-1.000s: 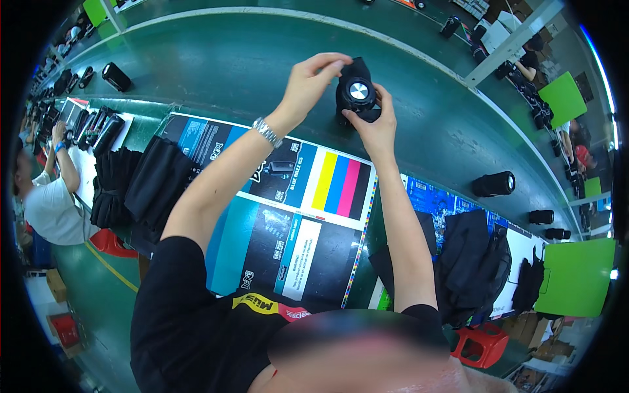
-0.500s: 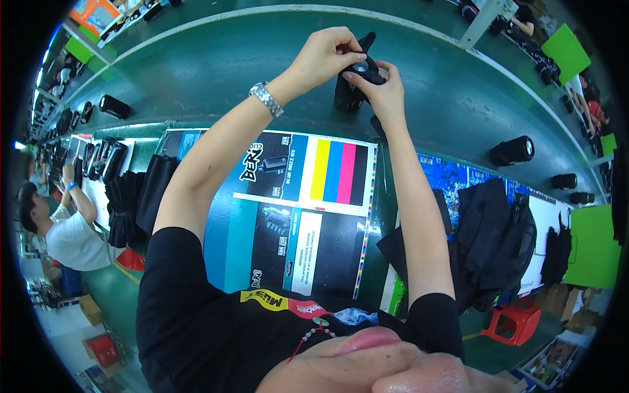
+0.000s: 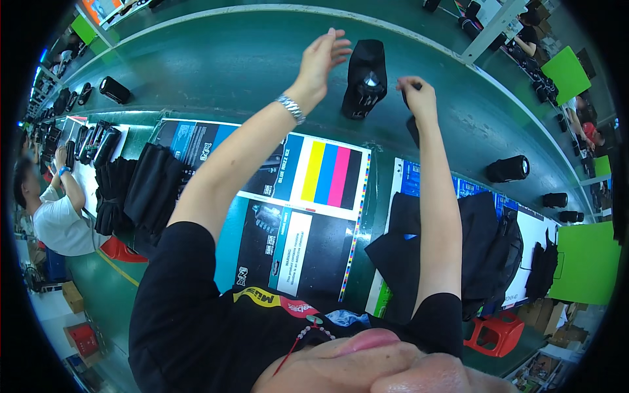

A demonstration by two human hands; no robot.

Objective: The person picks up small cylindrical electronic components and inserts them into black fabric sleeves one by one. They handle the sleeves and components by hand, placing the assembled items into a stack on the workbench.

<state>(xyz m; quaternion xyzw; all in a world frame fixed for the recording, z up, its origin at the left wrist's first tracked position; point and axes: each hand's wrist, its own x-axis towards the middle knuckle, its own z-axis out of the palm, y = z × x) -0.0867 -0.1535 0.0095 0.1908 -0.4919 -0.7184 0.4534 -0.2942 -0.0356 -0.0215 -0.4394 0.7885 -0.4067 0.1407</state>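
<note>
A black cylinder-shaped device [image 3: 369, 88], which looks like a portable speaker, is on the green bench with its shiny round end showing. Black cloth [image 3: 367, 54] rises over its far side, like a sleeve or pouch around it. To its left, my left hand [image 3: 320, 62] is raised and open, fingers spread, touching nothing; a silver band circles that wrist. On the other side, my right hand [image 3: 420, 99] is apart from the device, fingers curled round a slim black thing [image 3: 411, 130] whose ends show above and below the hand; its kind is unclear.
Printed sheets [image 3: 314, 216] cover the bench before me. Folded black cloths lie in a left pile [image 3: 154, 187] and a right pile [image 3: 478, 242]. More black cylinders stand left [image 3: 114, 90] and right [image 3: 508, 168]. A person in white [image 3: 62, 219] works at left; a red stool [image 3: 495, 334] stands right.
Both hands have let go of the device and moved apart, the left hand to the left, the right one to the right. The cloth on the device now stands up wider and its round end shows.
</note>
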